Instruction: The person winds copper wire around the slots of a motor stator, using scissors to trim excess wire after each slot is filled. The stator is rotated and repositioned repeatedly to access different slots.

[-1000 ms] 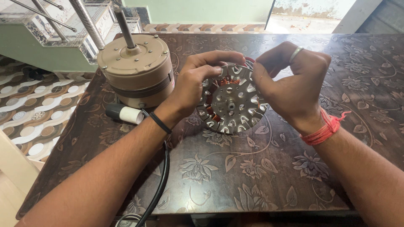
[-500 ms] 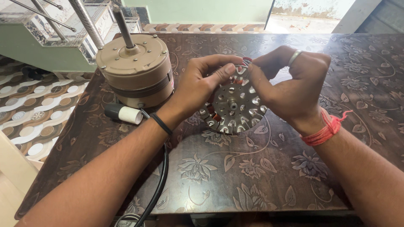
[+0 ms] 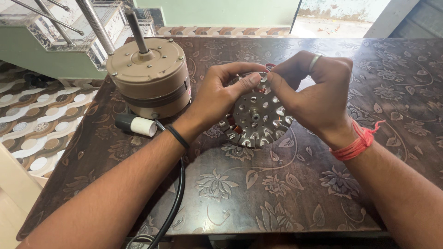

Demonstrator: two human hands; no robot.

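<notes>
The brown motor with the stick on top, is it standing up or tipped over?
Standing up: the brown motor sits flat on the table, shaft pointing upward.

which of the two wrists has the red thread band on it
The right wrist: a red thread band is tied just below the right hand. The left hand has only a thin black band at its wrist.

Just 1 view: a head-worn camera looks steeply down and forward, close over the brown patterned bench, toward a staircase and doorway beyond.
</notes>
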